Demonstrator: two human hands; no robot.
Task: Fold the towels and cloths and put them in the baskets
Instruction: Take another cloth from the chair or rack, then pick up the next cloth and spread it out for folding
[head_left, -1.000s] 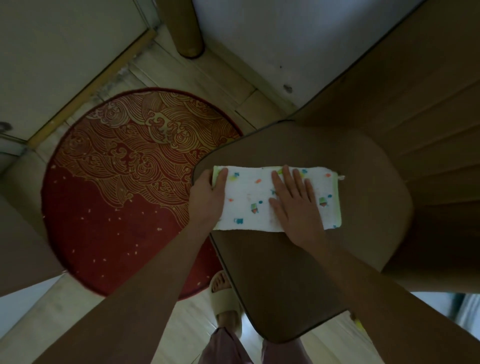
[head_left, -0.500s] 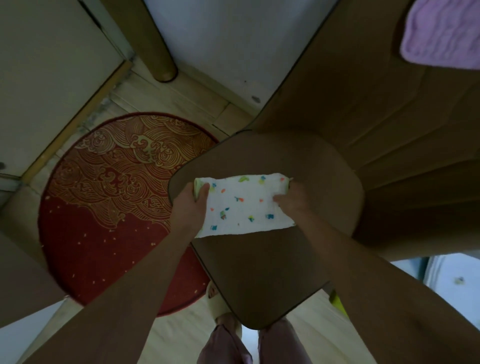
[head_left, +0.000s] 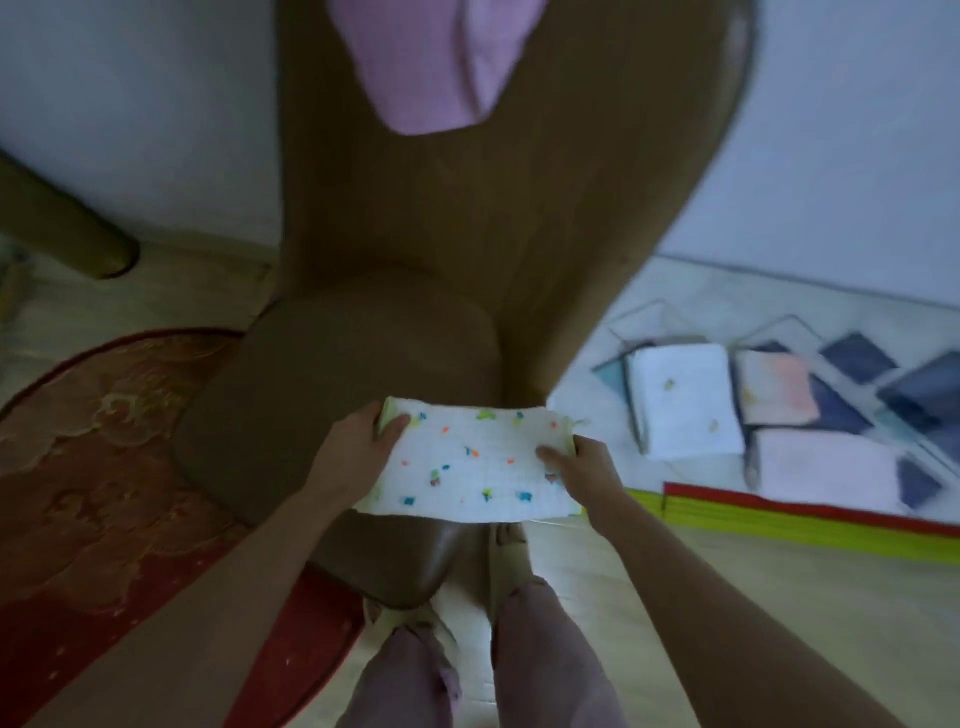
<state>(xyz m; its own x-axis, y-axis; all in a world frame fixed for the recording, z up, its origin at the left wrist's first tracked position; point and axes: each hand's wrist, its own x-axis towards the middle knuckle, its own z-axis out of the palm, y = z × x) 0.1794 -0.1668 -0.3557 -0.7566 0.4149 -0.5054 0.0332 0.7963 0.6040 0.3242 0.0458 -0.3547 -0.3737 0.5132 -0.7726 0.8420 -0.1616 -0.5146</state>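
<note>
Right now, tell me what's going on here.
A person holds a folded white cloth with coloured specks by its two ends, left hand and right hand, over the front of a brown chair seat. A pink towel hangs on the chair back. To the right on the floor, folded towels already lie in wire baskets.

The floor (head_left: 675, 597) carries a red rug (head_left: 104, 493) left of the left hand (head_left: 353, 457), a brown chair (head_left: 337, 389) (pink cloth (head_left: 431, 67) draped on its back), and baskets (head_left: 779, 405) right of the right hand (head_left: 587, 467).
</note>
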